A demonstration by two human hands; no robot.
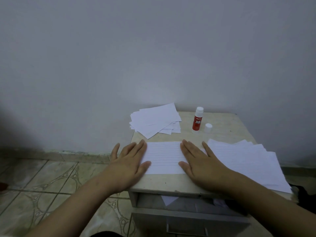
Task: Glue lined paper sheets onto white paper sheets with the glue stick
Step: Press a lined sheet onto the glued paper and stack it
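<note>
Lined paper sheet [163, 157] — flat on the small table [222, 132], near the front edge, centre. Left hand [130, 159] — palm down, fingers straight, pressing the sheet's left edge and overhanging the table's left side. Right hand [199, 161] — palm down, fingers straight and spread, pressing the sheet's right edge. Neither hand grips anything.
Glue stick [197, 120] — red body, upright, uncapped, far side of the table. Cap [208, 128] — white, standing just right of the stick.
White paper pile [154, 120] — loosely fanned, far left corner.
Lined sheet pile [248, 163] — right side, overhanging the edge.
Drawer [188, 207] — below the tabletop, partly open.
</note>
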